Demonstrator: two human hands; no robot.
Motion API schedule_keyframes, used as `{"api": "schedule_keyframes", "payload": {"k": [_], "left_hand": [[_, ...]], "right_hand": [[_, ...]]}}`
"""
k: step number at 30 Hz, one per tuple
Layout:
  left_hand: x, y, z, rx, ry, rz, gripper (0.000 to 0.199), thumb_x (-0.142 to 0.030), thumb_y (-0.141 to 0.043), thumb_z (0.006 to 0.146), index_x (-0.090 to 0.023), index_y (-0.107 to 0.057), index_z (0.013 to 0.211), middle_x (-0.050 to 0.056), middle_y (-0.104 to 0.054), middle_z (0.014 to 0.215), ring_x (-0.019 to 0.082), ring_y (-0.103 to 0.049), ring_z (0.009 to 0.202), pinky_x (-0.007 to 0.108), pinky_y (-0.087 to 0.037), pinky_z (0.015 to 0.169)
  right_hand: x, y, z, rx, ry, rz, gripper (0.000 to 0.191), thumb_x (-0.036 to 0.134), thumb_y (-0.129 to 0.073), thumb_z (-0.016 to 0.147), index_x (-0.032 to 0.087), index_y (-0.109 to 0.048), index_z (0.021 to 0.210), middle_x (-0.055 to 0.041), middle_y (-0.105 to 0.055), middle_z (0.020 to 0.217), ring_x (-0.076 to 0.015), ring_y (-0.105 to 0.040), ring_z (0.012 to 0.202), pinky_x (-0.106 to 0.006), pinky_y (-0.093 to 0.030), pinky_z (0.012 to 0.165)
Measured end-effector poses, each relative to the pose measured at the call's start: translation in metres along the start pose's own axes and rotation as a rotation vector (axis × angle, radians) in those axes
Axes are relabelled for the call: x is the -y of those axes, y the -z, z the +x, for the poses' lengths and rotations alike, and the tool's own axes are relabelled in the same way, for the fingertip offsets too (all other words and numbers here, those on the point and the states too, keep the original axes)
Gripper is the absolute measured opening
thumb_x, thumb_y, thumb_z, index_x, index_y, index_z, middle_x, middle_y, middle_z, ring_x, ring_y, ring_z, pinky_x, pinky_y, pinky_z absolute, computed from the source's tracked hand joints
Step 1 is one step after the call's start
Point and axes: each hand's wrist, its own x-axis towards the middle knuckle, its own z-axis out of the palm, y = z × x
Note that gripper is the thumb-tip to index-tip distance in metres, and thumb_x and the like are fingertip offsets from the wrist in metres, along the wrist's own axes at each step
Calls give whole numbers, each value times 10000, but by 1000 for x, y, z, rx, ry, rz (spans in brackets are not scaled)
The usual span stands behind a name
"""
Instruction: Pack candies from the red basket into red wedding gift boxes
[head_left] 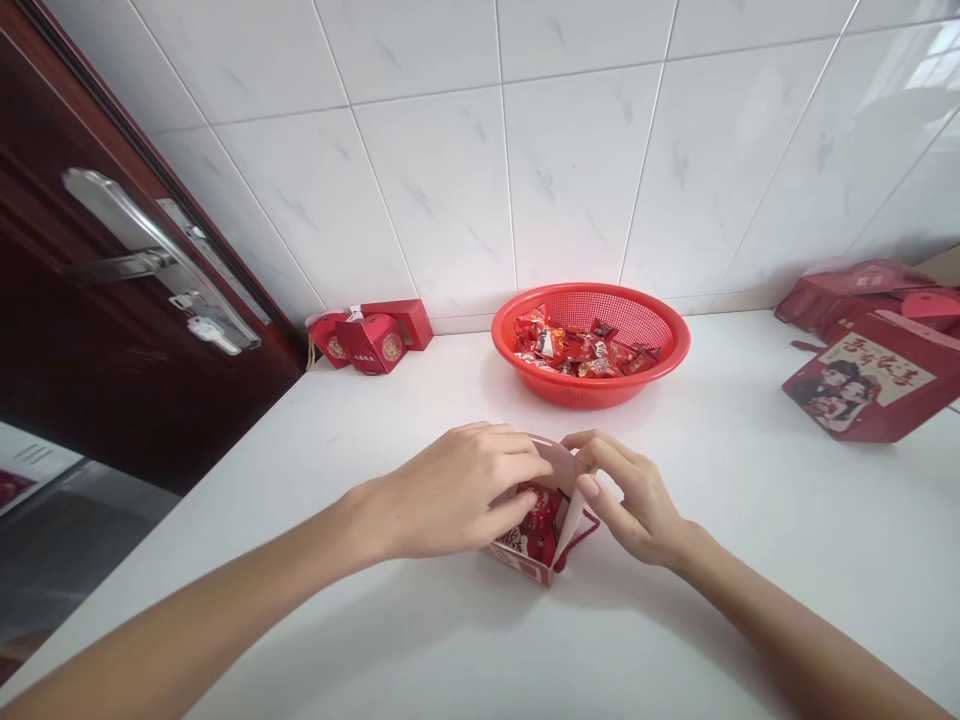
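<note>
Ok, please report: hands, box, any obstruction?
Right hand gripping side flap, left hand over open red candy box. Wrapped candies inside. Left hand partly hides them.

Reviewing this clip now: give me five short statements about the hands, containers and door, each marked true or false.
1. The right hand touches the open box. True.
2. Wrapped packets lie in the basket. True.
3. The left hand reaches into the basket. False: the left hand is at the open box.
4. The open box contains nothing. False: red packets lie in it.
5. Keys hang on the door. True.
</note>
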Motion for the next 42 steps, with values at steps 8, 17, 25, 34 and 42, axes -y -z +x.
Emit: {"api": "schedule_keyframes", "payload": {"k": [8,17,25,34,42], "left_hand": [[7,-39,-23,-610,152,-245,170,-171,-567,941,-202,-726,990,62,-691,1102,170,-673,1000,279,-550,886],[4,-52,-17,-577,146,-477,171,-200,-577,932,-185,-722,1024,77,-704,1124,187,-674,1051,295,-568,917],[13,-70,-18,-633,191,-808,227,-292,-520,975,-178,-668,1103,94,-640,1129,194,-662,1031,335,-592,928],[25,-96,-24,-800,6,-807,280,-357,-583,976,-254,-655,1226,94,-616,1193,222,-643,1039,370,-587,933],[25,-114,-23,-944,184,-641,236,-167,-619,946,-272,-642,1156,65,-584,1166,215,-598,1112,353,-544,950]], "right_hand": [[0,-5,-3,51,-67,26,345,415,-274,1079,219,-546,1164,-59,-676,932,-166,-629,731,-296,-520,673],[-1,-8,-4,152,-205,58,404,415,-384,1058,234,-442,1416,-95,-695,1196,-192,-680,911,-353,-558,817],[2,-19,-8,182,-300,118,523,367,-530,997,218,-340,1461,-16,-694,858,-149,-623,631,-300,-548,632],[0,-19,-9,121,-292,109,519,345,-611,962,228,-413,1427,-58,-701,1053,-127,-627,669,-295,-576,682],[1,-20,-7,54,-162,90,325,272,-609,975,215,-587,1294,-57,-686,990,-132,-645,753,-259,-573,711]]}}
